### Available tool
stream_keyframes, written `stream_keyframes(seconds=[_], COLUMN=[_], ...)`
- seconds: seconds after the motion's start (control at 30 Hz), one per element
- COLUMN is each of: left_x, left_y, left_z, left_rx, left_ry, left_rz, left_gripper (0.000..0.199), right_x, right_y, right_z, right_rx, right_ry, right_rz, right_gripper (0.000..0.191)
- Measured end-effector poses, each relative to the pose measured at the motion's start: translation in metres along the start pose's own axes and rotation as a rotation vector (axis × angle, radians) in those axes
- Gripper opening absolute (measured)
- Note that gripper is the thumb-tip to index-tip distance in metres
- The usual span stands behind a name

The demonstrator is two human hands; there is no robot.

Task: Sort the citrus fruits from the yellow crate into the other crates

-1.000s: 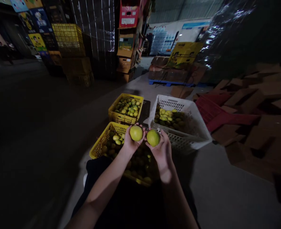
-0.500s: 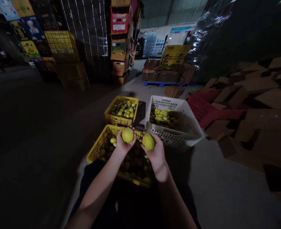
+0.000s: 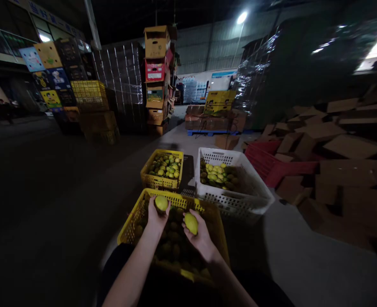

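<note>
My left hand (image 3: pixel 157 215) is closed around a yellow-green lemon (image 3: pixel 161 203), held above the near yellow crate (image 3: pixel 129 228). Another lemon (image 3: pixel 191 223), more elongated, rests in the curled fingers of my right hand (image 3: pixel 201 236), a little lower and to the right. Beneath both hands the near crate holds many lemons (image 3: pixel 174 236), mostly in shadow. Behind it stands a smaller-looking yellow crate (image 3: pixel 145 172) filled with green and yellow lemons (image 3: pixel 165 166). To the right, a white crate (image 3: pixel 255 183) has lemons (image 3: pixel 217 174) gathered toward its far left part.
Flattened cardboard boxes (image 3: pixel 344 179) and a red crate (image 3: pixel 271 164) lie in a heap at right. Stacked cartons (image 3: pixel 155 76) and a wrapped pallet load (image 3: pixel 122 85) rise behind. A blue pallet (image 3: pixel 210 132) carries boxes farther back. Dark floor (image 3: pixel 63 204) stretches to the left.
My view has tilted up, so the crates sit lower in the picture. My hands have moved apart and lower, each still with a lemon; the right one now shows a longer side.
</note>
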State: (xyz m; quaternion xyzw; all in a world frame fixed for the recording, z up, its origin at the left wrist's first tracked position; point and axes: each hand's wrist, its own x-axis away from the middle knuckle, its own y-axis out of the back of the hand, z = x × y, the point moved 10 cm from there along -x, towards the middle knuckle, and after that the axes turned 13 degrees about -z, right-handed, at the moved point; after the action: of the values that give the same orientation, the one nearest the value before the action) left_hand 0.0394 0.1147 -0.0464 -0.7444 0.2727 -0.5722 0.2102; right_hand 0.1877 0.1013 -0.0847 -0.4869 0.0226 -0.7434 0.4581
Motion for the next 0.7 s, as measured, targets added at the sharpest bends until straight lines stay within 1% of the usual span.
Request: stream_keyframes(seconds=[0.07,0.13,0.23,0.3,0.4,0.5,0.6,0.67,0.7], left_x=[0.003,0.006,0.009,0.009,0.005,0.004,0.006,0.007,0.007], left_y=[0.003,0.004,-0.002,-0.005,-0.004,-0.003,-0.003,-0.002,-0.001], left_z=[0.003,0.011,0.024,0.026,0.021,0.014,0.005,-0.003,-0.008], left_rx=[0.035,0.043,0.025,0.024,0.022,0.004,-0.007,-0.003,0.001], left_ry=[0.024,0.090,0.199,0.214,0.163,0.154,0.178,0.182,0.175], left_rz=[-0.026,-0.039,0.016,0.042,0.026,0.025,0.041,0.038,0.031], left_gripper=[0.011,0.018,0.027,0.028,0.027,0.025,0.027,0.028,0.028], right_x=[0.001,0.000,-0.004,-0.008,-0.016,-0.019,-0.009,0.003,0.010], right_y=[-0.004,-0.006,-0.004,-0.003,0.004,0.020,0.044,0.052,0.049], right_z=[0.003,0.005,0.005,0.002,-0.010,-0.025,-0.032,-0.031,-0.029], right_rx=[0.016,0.034,0.054,0.082,0.183,0.289,0.337,0.369,0.393], right_ry=[0.002,0.007,0.027,0.034,0.005,-0.021,-0.013,-0.009,-0.006], right_rz=[0.045,0.056,0.031,0.015,-0.005,-0.007,0.004,0.023,0.042], right_gripper=[0.012,0.018,0.020,0.020,0.018,0.015,0.004,0.010,0.014])
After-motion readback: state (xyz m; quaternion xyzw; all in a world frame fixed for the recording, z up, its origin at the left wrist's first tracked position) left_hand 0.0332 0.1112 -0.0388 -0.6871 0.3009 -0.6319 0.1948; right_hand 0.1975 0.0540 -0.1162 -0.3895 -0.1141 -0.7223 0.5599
